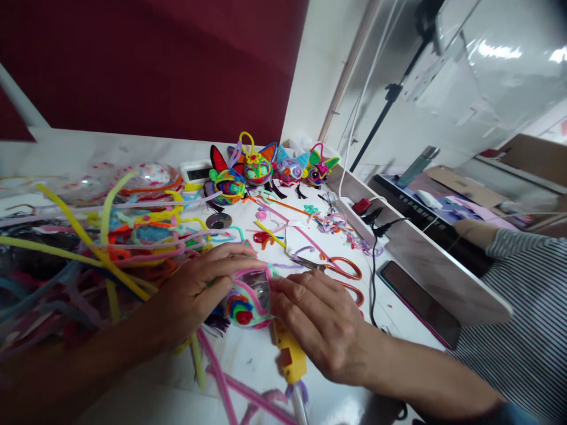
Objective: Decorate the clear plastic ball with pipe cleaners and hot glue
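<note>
Where the white bench (252, 354) spreads below me, beside a tangled heap of stems (93, 245), I have one ball (250, 307) at work. My left hand (212, 274) lies over its upper left, fingers bent; my right hand (319, 319) is curled in narrow against its right side, so the ball is held between the two. I cannot tell whether it rests on the bench or is a little raised. I judge the step in hand to be pressing trim onto the shell: part is covered, and a bare window shows within a pink loop. As I read it, the next move calls for even pressure and small shifts of the fingertips, keeping the loop's curve smooth without denting the shell.

The stems are furry and bendy, yellow, pink and pale blue, in long loose arcs. Farther back stand four heads (257, 170), round and thickly wound, with pointed ears. The ball is clear, shiny plastic where bare, fuzzy where banded. Partly under my right hand lies a yellow glue gun (292, 354), hard and blocky; whether I touch it is hidden. Scissors (325, 268) lie beyond, slim metal with orange loops. On the ball sits a red disc (243, 317), ringed by green.
</note>
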Available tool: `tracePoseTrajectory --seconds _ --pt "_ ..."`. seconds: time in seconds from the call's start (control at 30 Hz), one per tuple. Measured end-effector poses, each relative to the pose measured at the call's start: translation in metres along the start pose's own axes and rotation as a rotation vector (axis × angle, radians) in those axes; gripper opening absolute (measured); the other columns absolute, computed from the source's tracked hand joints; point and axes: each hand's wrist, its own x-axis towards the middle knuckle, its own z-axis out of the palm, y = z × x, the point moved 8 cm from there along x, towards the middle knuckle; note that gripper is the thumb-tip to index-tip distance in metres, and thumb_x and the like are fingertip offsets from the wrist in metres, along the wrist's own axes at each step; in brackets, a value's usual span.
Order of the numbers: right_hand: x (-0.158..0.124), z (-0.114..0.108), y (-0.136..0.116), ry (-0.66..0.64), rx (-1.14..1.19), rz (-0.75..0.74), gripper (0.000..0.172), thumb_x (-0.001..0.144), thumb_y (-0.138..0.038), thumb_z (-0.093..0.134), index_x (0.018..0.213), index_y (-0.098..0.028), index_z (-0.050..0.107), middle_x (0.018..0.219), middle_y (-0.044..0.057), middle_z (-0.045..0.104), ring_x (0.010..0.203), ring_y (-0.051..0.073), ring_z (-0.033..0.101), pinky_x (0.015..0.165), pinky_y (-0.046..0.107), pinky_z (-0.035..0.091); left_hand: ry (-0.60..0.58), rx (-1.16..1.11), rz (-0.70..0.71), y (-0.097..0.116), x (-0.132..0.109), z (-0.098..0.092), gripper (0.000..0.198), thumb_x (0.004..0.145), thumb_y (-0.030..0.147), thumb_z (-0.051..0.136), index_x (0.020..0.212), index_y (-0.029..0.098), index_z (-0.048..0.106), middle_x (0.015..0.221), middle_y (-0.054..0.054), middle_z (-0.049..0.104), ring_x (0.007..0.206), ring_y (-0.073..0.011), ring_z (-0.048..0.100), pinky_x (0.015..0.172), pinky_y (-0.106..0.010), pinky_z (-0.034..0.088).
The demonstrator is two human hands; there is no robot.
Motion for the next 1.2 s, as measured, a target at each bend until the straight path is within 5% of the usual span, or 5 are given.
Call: tracePoseTrajectory --seconds 0.43,0.7,0.9,1.2 --pt "-0.007 0.011 0.01 0.077 0.085 0.035 0.02 0.1 -0.024 0.059 0.106 -0.008 0.069 0.103 0.015 0.075 0.088 0.023 0.068 0.071 0.036 0.054 -0.077 0.102 0.022 0.005 0.003 0.003 0.043 0.092 0.028 0.038 0.118 0.031 0.073 0.135 0.0 0.066 0.129 -0.0222 0.056 0.116 -0.033 0.036" --pt "-0.005 0.012 0.013 0.067 0.16 0.052 0.029 0.097 -0.034 0.063 0.105 -0.006 0.069 0.103 0.017 0.074 0.088 0.023 0.066 0.074 0.037 0.055 -0.033 0.095 0.088 0.002 0.001 0.003 0.044 0.095 0.026 0.037 0.123 0.033 0.07 0.131 0.001 0.067 0.129 -0.0201 0.056 0.115 -0.03 0.037" --pt "-0.01 0.015 0.014 0.007 0.181 0.049 0.023 0.097 -0.017 0.055 0.113 -0.006 0.068 0.113 0.019 0.072 0.096 0.027 0.063 0.078 0.042 0.054 -0.018 0.084 0.06 -0.002 0.001 0.003 0.043 0.097 0.028 0.037 0.124 0.034 0.07 0.134 0.002 0.066 0.13 -0.0193 0.056 0.116 -0.029 0.035" --pt "-0.013 0.02 0.015 0.021 0.129 0.084 0.022 0.095 -0.019 0.064 0.114 -0.009 0.069 0.113 0.015 0.074 0.094 0.025 0.064 0.074 0.04 0.05 0.019 0.026 0.042 0.007 -0.002 0.0 0.04 0.097 0.034 0.039 0.118 0.033 0.073 0.131 0.003 0.07 0.133 -0.021 0.056 0.115 -0.031 0.039"
